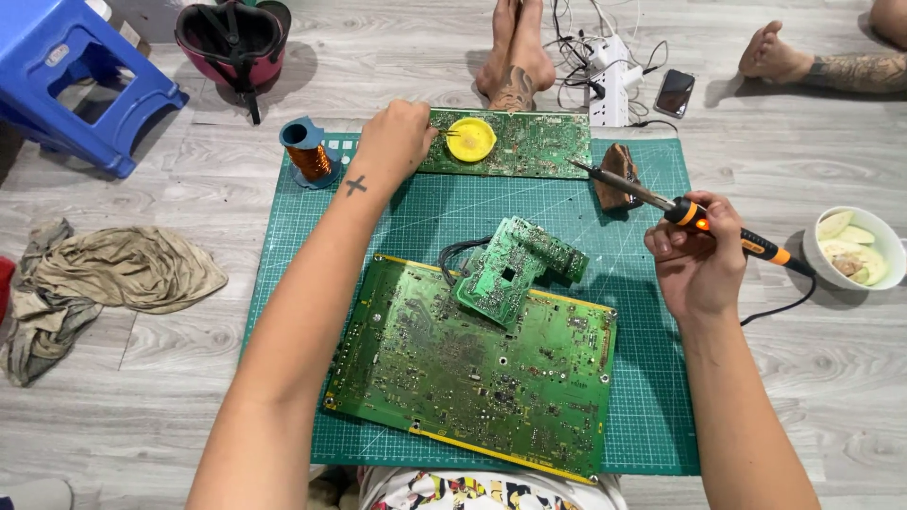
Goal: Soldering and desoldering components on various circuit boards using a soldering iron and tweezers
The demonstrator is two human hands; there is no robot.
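Soldering iron (704,223): orange and black handle, slim metal shaft, black cord trailing off right; held in right hand (697,264), fingers closed around the grip, tip pointing far-left over the mat and ending just beside a brown lump (617,176).

Nearest: large green circuit board (472,368), lying flat and skewed on green cutting mat (652,416), yellow-edged, densely populated. Smaller green board (505,269) resting tilted on its far edge, black wires looping off its left side. Both boards between the two forearms, touched by neither hand. Iron well clear to the right of them, off the board surfaces.

Mid-field, left: crumpled olive cloth (104,274) on grey plank floor. Right: white bowl (855,247) with pale green slices, just beyond the iron's cord end.

Farther: left hand (392,142) reaching to far-left of mat, fingers pinched narrow on a thin wire or strand at the edge of yellow round tin (470,139); exact item pinched too small to tell. Tin seated on a long green board (529,144) along the mat's far edge. Copper wire spool (307,153) on blue core, upright, just left of left hand. Iron tip well apart from left hand, to its right.

Farthest: blue plastic stool (76,76) at left, dark red helmet (231,42), white power strip (609,85) with tangled cables, black phone (674,93). Bare feet of other people beyond the mat at centre and far right.
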